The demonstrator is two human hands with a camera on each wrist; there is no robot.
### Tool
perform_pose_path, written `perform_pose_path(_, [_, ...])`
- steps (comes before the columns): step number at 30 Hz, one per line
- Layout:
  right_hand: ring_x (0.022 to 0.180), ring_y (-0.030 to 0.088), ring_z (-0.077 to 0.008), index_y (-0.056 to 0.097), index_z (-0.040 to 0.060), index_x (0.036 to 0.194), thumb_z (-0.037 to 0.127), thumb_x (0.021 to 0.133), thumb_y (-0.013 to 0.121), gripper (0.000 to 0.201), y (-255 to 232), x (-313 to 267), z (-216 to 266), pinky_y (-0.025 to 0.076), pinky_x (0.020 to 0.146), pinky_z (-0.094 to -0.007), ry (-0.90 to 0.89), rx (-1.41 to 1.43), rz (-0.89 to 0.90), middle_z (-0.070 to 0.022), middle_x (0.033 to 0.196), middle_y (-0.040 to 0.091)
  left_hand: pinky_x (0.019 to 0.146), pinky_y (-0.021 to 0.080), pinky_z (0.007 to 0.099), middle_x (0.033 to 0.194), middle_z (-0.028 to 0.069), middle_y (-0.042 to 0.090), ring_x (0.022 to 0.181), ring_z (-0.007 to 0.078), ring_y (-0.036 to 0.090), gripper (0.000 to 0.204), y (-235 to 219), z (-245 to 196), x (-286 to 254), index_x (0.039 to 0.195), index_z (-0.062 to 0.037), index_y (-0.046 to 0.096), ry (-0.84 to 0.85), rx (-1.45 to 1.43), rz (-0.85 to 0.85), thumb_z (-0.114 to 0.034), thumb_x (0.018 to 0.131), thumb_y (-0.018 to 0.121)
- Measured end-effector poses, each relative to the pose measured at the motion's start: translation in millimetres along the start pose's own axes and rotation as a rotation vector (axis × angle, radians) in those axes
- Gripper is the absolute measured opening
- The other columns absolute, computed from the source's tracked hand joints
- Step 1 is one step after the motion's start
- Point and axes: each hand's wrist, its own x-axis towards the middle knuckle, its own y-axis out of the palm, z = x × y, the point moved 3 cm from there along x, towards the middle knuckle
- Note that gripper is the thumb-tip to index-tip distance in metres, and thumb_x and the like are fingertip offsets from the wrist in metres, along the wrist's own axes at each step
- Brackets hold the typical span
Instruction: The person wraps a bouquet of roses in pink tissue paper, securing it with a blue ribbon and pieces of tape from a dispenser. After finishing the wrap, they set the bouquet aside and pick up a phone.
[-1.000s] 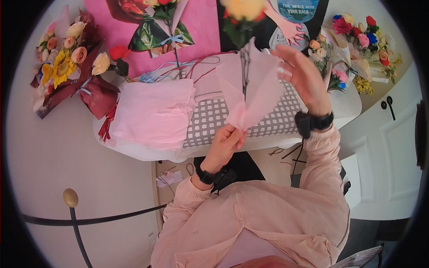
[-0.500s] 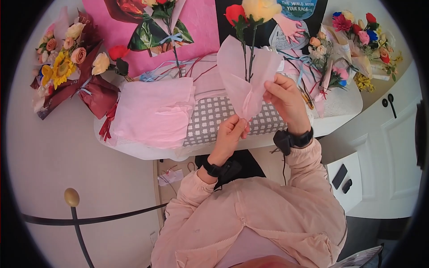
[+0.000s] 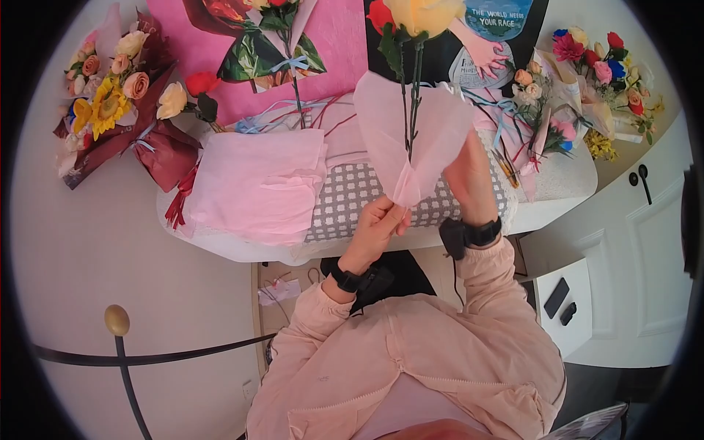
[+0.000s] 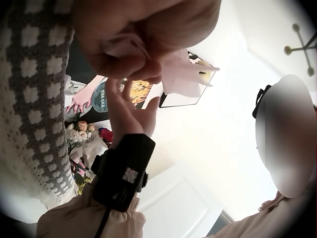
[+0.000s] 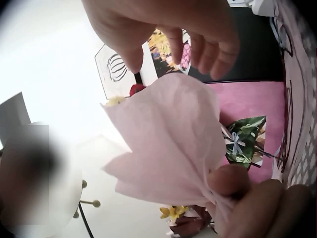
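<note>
My left hand [image 3: 375, 233] pinches the gathered lower end of a sheet of pink wrapping paper [image 3: 440, 121]. The paper fans upward as a cone around dark stems [image 3: 412, 95] that carry a yellow rose [image 3: 419, 16] and a red rose [image 3: 380, 15]. At the right edge of the paper is my right hand [image 3: 469, 176], its fingers partly hidden behind the sheet in the head view. The right wrist view shows that hand's fingers [image 5: 197, 49] loosely extended above the paper, gripping nothing. From the left wrist, the folded paper [image 4: 181, 74] sticks out past the left hand's curled fingers.
A stack of pink sheets [image 3: 257, 183] lies on the left of the table, over a grey-and-white crocheted cloth [image 3: 341, 198]. Ribbons [image 3: 499, 121] lie toward the back. Wrapped bouquets stand at the left [image 3: 110, 103] and right [image 3: 587, 73]; a pink poster [image 3: 198, 66] is behind.
My right hand came down from beside the upper paper to its lower right edge, partly behind it. The roses and paper, seen edge-on earlier, now face the head camera; the left hand keeps its pinch.
</note>
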Motion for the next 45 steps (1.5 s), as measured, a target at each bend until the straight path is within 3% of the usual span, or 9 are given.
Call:
perform_pose_path(2, [0.119,0.052,-0.0165,0.049,0.0093,0.13,0.041,0.1,0.046,0.044,-8.1,-5.4,-10.0,0.044,0.098,-0.0376,0.264,0.206,0.11,-0.0051,0.126,0.057,0.053,0.032,0.0196,0.075,-0.0022,0.057,0.061,0.0051,0.047,0.022,-1.3,1.3,1.0,0.098,-0.0053,0.062,0.005,0.021,0.028,-0.025,0.1,0.051])
perform_pose_path(7, [0.118,0.054,-0.0193,0.044,0.0075,0.137,0.047,0.101,0.04,0.054,1.3,16.2,-8.3,0.045,0.099,-0.037,0.25,0.753,0.661,-0.0077,0.132,0.055,0.052,0.031,0.0194,0.075,-0.0023,0.057,0.059,0.0049,0.045,0.024,10.5,7.8,-3.8,0.103,-0.0042,0.06,-0.075,-0.067,0.058,-0.026,0.101,0.05])
perform_pose_path(11, [0.117,0.055,-0.0189,0.04,0.0044,0.14,0.049,0.101,0.038,0.06,-15.2,33.7,-12.6,0.045,0.099,-0.0346,0.19,0.513,0.317,-0.0098,0.135,0.052,0.057,0.035,0.0222,0.074,0.0005,0.056,0.06,0.008,0.044,0.024,19.7,0.6,-10.6,0.107,-0.0002,0.057,-0.12,-0.176,0.014,-0.022,0.1,0.053])
perform_pose_path(20, [0.116,0.054,-0.0226,0.042,0.002,0.138,0.047,0.1,0.039,0.059,-12.3,8.3,5.2,0.045,0.097,-0.0401,0.107,0.331,-0.101,-0.0132,0.129,0.055,0.054,0.033,0.0208,0.074,-0.0004,0.055,0.058,0.007,0.043,0.023,13.9,-9.9,-3.2,0.106,-0.0015,0.058,-0.075,-0.121,-0.068,-0.022,0.1,0.052])
perform_pose_path(23, [0.1,0.058,-0.0151,0.052,0.0015,0.127,0.032,0.099,0.05,0.041,-28.8,-29.2,-19.2,0.047,0.086,-0.0313,0.101,-0.078,-0.115,-0.0095,0.118,0.059,0.052,0.032,0.0195,0.074,-0.0026,0.055,0.058,0.0056,0.044,0.02,11.5,-13.6,5.9,0.104,-0.0051,0.06,-0.014,-0.133,-0.087,-0.023,0.1,0.051])
perform_pose_path(26, [0.081,0.055,-0.0065,0.058,0.0017,0.116,0.013,0.094,0.059,0.025,-9.2,-55.6,-6.0,0.044,0.07,-0.0224,-0.184,-0.477,-0.133,-0.003,0.105,0.059,0.053,0.032,0.0195,0.073,-0.0027,0.054,0.058,0.0058,0.043,0.018,9.5,-14.0,11.9,0.102,-0.0054,0.06,-0.015,-0.088,-0.125,-0.021,0.1,0.051])
perform_pose_path(30, [0.068,0.048,-0.0005,0.062,0.0022,0.104,0.007,0.09,0.063,0.015,34.9,-44.3,20.8,0.035,0.058,-0.0155,-0.23,-0.578,-0.194,0.0038,0.083,0.057,0.053,0.032,0.019,0.074,-0.0027,0.054,0.059,0.0054,0.043,0.018,17.6,-8.6,8.7,0.101,-0.0053,0.059,-0.032,-0.09,-0.103,-0.021,0.1,0.051])
perform_pose_path(36, [0.057,0.043,-0.0001,0.064,0.002,0.092,0.009,0.09,0.064,0.007,22.5,2.5,15.1,0.032,0.055,-0.0156,-0.151,-0.504,-0.151,0.0086,0.069,0.054,0.054,0.031,0.0203,0.074,-0.0015,0.053,0.058,0.0065,0.041,0.021,17.0,-6.8,1.5,0.106,-0.0021,0.058,-0.037,-0.11,-0.09,-0.021,0.1,0.052])
perform_pose_path(45, [0.071,0.052,-0.0071,0.058,0.0043,0.111,0.014,0.088,0.065,0.025,-7.9,-30.4,-16.9,0.042,0.064,-0.0211,-0.101,-0.558,-0.222,0.0002,0.095,0.059,0.054,0.032,0.0209,0.073,-0.001,0.053,0.057,0.0067,0.04,0.021,7.5,-10.8,8.5,0.105,-0.0013,0.058,0.0,-0.139,-0.137,-0.02,0.1,0.051])
